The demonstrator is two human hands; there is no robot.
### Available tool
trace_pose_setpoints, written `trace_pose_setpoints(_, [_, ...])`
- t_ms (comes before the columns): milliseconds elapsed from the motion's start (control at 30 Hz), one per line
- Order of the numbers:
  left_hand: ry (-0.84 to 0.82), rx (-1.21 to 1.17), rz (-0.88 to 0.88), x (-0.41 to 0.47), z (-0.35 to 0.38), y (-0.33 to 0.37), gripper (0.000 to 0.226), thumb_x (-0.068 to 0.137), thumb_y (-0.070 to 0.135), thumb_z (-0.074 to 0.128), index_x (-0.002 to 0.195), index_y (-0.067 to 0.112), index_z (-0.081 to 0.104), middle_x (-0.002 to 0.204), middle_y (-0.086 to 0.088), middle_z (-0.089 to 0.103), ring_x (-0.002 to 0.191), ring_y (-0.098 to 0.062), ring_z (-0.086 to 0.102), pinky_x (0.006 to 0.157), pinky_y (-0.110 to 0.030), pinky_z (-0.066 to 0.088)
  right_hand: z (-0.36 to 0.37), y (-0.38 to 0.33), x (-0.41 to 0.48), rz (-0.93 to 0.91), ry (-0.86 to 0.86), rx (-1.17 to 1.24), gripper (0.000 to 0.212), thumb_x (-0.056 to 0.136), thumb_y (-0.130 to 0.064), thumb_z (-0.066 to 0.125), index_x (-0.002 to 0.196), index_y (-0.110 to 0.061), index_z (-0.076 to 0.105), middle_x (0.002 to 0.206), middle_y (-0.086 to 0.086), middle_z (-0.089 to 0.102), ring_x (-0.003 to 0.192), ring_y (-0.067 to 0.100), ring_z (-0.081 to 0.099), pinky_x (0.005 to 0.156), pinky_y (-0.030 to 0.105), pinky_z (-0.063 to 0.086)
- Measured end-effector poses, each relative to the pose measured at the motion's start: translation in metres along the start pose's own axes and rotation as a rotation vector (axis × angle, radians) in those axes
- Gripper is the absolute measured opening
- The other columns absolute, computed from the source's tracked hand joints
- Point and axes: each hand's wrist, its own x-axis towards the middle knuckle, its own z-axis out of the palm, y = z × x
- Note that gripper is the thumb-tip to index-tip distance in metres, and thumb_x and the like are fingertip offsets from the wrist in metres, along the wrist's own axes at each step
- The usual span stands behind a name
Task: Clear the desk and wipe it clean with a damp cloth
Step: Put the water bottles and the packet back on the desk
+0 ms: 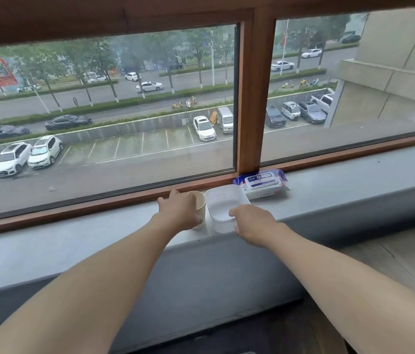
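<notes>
Wipes pkt (262, 184) behind box (220, 200), cup (201, 208) left.

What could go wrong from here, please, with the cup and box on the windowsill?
The box sits right at the front edge of the windowsill, so the right hand gripping its near end might tip it off. The cup, held by the left hand, stands close beside the box; shifting either could knock the light cup over.

A wide window (124, 111) with a brown wooden frame (248, 98) spans the far side above a grey sill (73, 238). Outside are parked cars (28, 154), a tree-lined road (124, 90) and, at the right, a concrete building (392, 60).
</notes>
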Motion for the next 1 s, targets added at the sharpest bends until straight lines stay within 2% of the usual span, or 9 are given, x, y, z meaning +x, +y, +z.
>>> trace_pose_setpoints(67, [0.050, 0.073, 0.057, 0.000, 0.009, -0.003, 0.013, 0.091, 0.030, 0.055, 0.091, 0.017, 0.058, 0.094, 0.002, 0.059, 0.108, -0.026, 0.043, 0.086, -0.042, 0.035, 0.006, -0.001, 0.001, 0.005, 0.031, -0.040, 0.028, 0.092, -0.005, 0.050, 0.116, -0.016, 0.062, 0.119, 0.007, 0.063, 0.104, 0.030, 0.061, 0.080, 0.035, 0.049])
trace_pose_setpoints(200, [0.121, 0.082, 0.040, 0.002, 0.011, 0.004, 0.015, 0.094, 0.024, 0.054, 0.100, 0.016, 0.064, 0.113, -0.003, 0.058, 0.113, -0.030, 0.045, 0.090, -0.042, 0.033, 0.006, 0.004, 0.000, 0.002, 0.140, -0.072, 0.015, 0.097, -0.010, 0.048, 0.099, -0.015, 0.062, 0.105, 0.007, 0.066, 0.087, 0.027, 0.059, 0.067, 0.032, 0.041])
trace_pose_setpoints(367, [0.209, 0.030, 0.054, 0.005, -0.010, 0.039, 0.017, 0.094, 0.023, 0.052, 0.103, 0.015, 0.064, 0.114, -0.006, 0.055, 0.111, -0.032, 0.047, 0.094, -0.044, 0.034, -0.009, 0.024, -0.022, 0.004, 0.336, 0.001, 0.016, 0.101, -0.016, 0.047, 0.108, -0.011, 0.061, 0.107, 0.007, 0.065, 0.093, 0.027, 0.062, 0.065, 0.032, 0.037])
trace_pose_setpoints(500, [0.313, -0.026, 0.187, 0.011, -0.021, 0.098, 0.020, 0.093, 0.022, 0.053, 0.103, 0.011, 0.066, 0.110, -0.010, 0.057, 0.103, -0.033, 0.049, 0.091, -0.044, 0.036, -0.025, 0.065, -0.052, 0.141, 0.424, 0.038, 0.018, 0.100, -0.019, 0.048, 0.110, -0.011, 0.061, 0.110, 0.007, 0.066, 0.095, 0.029, 0.063, 0.066, 0.030, 0.037])
trace_pose_setpoints(700, [0.303, -0.039, 0.467, 0.004, 0.009, 0.231, 0.021, 0.092, 0.027, 0.053, 0.104, 0.017, 0.067, 0.112, -0.007, 0.058, 0.109, -0.034, 0.050, 0.085, -0.040, 0.034, -0.022, 0.164, -0.141, 0.450, 0.377, 0.047, 0.006, 0.092, -0.013, 0.052, 0.097, -0.012, 0.055, 0.107, 0.007, 0.065, 0.098, 0.030, 0.061, 0.065, 0.032, 0.035])
trace_pose_setpoints(767, [0.266, -0.025, 0.585, -0.008, 0.030, 0.284, 0.020, 0.091, 0.028, 0.054, 0.104, 0.022, 0.068, 0.111, -0.005, 0.061, 0.108, -0.032, 0.052, 0.086, -0.039, 0.034, -0.008, 0.199, -0.184, 0.568, 0.323, 0.067, 0.008, 0.091, -0.012, 0.051, 0.098, -0.013, 0.056, 0.110, 0.008, 0.064, 0.103, 0.031, 0.060, 0.066, 0.032, 0.034])
trace_pose_setpoints(867, [0.178, -0.010, 0.733, -0.038, 0.070, 0.361, 0.019, 0.091, 0.029, 0.052, 0.100, 0.026, 0.068, 0.111, 0.002, 0.064, 0.108, -0.028, 0.051, 0.087, -0.038, 0.030, 0.024, 0.248, -0.255, 0.757, 0.260, 0.078, 0.010, 0.092, -0.011, 0.049, 0.099, -0.013, 0.056, 0.112, 0.009, 0.063, 0.101, 0.032, 0.062, 0.065, 0.032, 0.033])
trace_pose_setpoints(1000, [0.059, 0.040, 0.909, -0.088, 0.123, 0.444, 0.017, 0.090, 0.029, 0.055, 0.097, 0.025, 0.070, 0.111, 0.002, 0.066, 0.108, -0.027, 0.049, 0.088, -0.038, 0.031, 0.065, 0.298, -0.341, 0.970, 0.129, 0.090, 0.022, 0.094, -0.008, 0.048, 0.114, -0.009, 0.058, 0.120, 0.011, 0.064, 0.108, 0.033, 0.063, 0.071, 0.033, 0.038])
